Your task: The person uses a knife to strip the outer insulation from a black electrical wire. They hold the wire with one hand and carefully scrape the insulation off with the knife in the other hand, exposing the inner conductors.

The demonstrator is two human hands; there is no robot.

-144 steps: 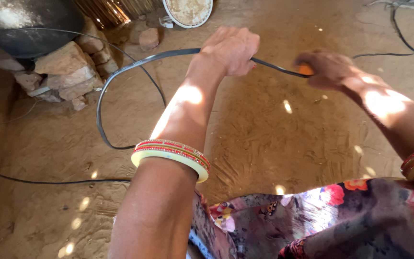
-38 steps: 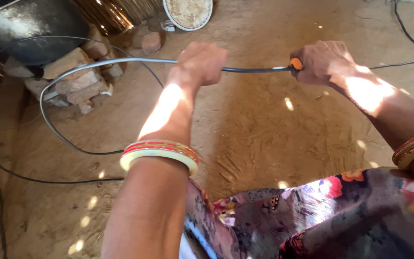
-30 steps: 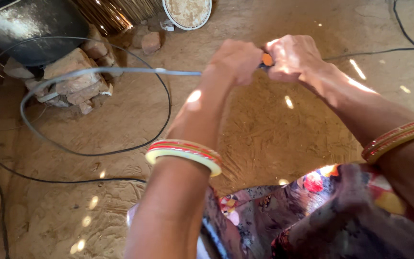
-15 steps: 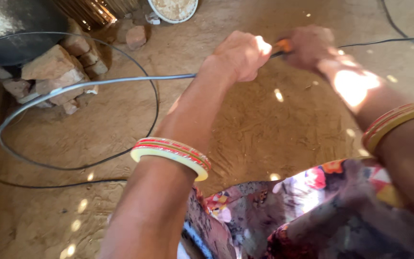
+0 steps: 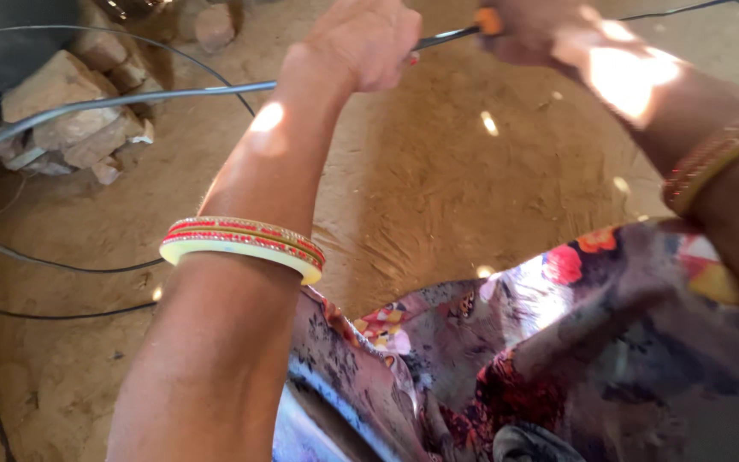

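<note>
My left hand [image 5: 361, 43] is closed around a grey cable [image 5: 147, 96] that loops away to the left over the dirt floor. My right hand [image 5: 540, 30] grips the same cable at the top edge, just right of an orange band [image 5: 489, 19] on it. The two hands are close together, a short stretch of cable between them. Red and yellow bangles [image 5: 245, 244] sit on my left forearm, more bangles [image 5: 712, 158] on my right wrist. Flowered cloth [image 5: 558, 342] covers my lap below.
A pile of stones and bricks [image 5: 70, 111] stands at the upper left beside a dark metal pot [image 5: 10, 43]. Thin black wires [image 5: 53, 315] run over the packed earth floor [image 5: 455, 188] at left; another wire [image 5: 686, 8] trails off at the top right.
My hands came together on the cable, then rose toward the top of the view. The cable loop at the left has been drawn wider and closer.
</note>
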